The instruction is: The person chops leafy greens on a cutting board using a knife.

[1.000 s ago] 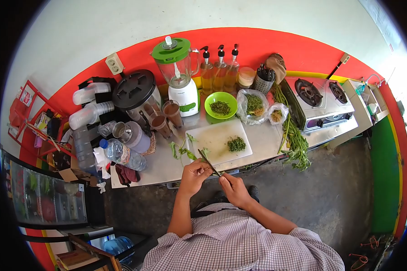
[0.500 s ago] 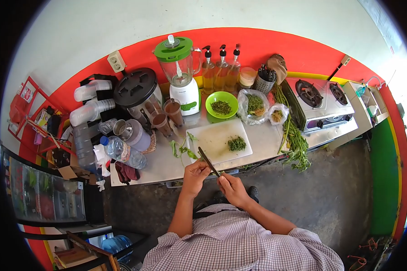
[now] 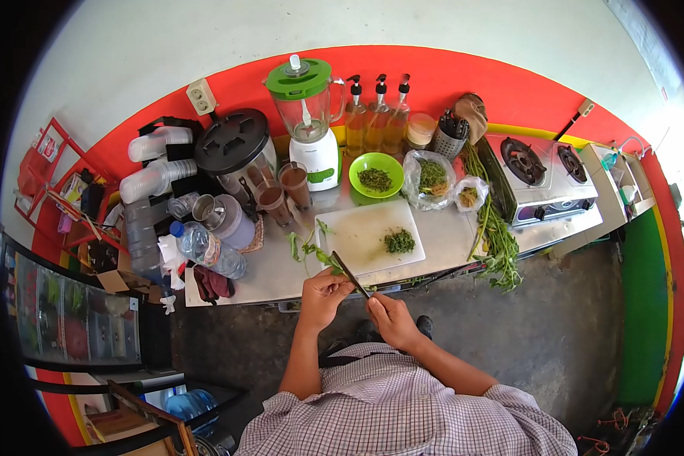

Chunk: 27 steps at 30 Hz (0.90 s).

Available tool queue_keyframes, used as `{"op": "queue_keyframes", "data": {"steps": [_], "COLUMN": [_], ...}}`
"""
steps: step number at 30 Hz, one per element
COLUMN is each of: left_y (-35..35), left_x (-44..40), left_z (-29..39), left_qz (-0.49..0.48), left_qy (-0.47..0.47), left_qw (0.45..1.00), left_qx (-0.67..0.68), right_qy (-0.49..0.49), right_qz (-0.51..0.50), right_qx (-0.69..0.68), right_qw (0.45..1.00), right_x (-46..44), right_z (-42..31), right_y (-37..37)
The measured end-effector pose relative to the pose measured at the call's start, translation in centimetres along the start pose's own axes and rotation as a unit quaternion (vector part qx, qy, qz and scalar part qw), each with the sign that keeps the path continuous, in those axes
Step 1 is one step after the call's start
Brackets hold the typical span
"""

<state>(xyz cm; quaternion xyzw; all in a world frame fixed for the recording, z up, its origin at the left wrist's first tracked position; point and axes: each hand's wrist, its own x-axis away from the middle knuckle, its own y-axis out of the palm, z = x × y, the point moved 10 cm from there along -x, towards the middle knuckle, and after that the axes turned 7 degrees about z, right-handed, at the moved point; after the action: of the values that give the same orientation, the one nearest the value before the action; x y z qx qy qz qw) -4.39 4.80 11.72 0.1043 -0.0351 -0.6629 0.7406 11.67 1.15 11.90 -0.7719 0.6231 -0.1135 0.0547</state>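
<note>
My right hand is closed round the handle of a knife, its dark blade pointing up and to the left. Close beside the blade, my left hand is closed with bent fingers on what looks like a leafy green stem; the grip itself is partly hidden. More loose leaves lie on the metal counter by the board's left edge. A white cutting board sits just beyond both hands, carrying a small heap of chopped greens on its right half.
Behind the board stand a green bowl of chopped greens and a blender. Long green stalks hang over the counter edge near a gas stove. Left are brown drinks and a water bottle.
The view has shifted slightly. My left hand has moved a little, and the leaves now show closer to the blade. My right hand keeps its grip on the knife.
</note>
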Motion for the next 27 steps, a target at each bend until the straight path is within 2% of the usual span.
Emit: {"op": "queue_keyframes", "data": {"steps": [2, 7, 11, 13, 14, 16, 19, 23, 27], "left_y": [-0.1, -0.6, -0.4, -0.6, -0.5, -0.4, 0.2, 0.5, 0.7], "left_x": [-0.1, -0.3, -0.6, -0.9, -0.9, -0.7, -0.8, -1.2, -1.5], "left_z": [0.8, 1.6, 1.9, 0.3, -0.2, -2.6, -3.4, -3.3, -2.7], "left_qz": [0.001, -0.004, -0.012, 0.001, 0.002, 0.024, 0.019, 0.019, 0.022], "left_qy": [0.005, 0.031, 0.067, 0.029, 0.031, -0.073, -0.083, -0.073, -0.095], "left_qw": [1.000, 0.988, 0.981, 0.999, 0.999, 0.996, 0.990, 0.987, 0.990], "left_qx": [-0.011, -0.153, -0.182, -0.043, -0.042, 0.052, 0.113, 0.140, 0.103], "right_qy": [-0.012, -0.020, -0.017, -0.019, -0.022, -0.017, -0.015, -0.018, -0.037], "right_qz": [0.003, 0.011, 0.012, 0.014, 0.016, 0.018, 0.019, 0.018, 0.042], "right_qx": [0.031, 0.058, 0.076, 0.079, 0.079, 0.066, 0.053, 0.065, 0.079], "right_qw": [0.999, 0.998, 0.997, 0.997, 0.997, 0.998, 0.998, 0.998, 0.995], "right_x": [-0.2, -0.4, -0.9, -1.0, -1.1, -1.3, -1.2, -1.2, -1.1], "right_z": [-0.5, -0.7, -0.4, -0.6, -0.7, -0.3, 0.2, 0.2, -0.1], "right_y": [-0.1, 0.0, -0.3, -0.4, -0.5, -0.4, -0.6, -1.2, -1.8]}}
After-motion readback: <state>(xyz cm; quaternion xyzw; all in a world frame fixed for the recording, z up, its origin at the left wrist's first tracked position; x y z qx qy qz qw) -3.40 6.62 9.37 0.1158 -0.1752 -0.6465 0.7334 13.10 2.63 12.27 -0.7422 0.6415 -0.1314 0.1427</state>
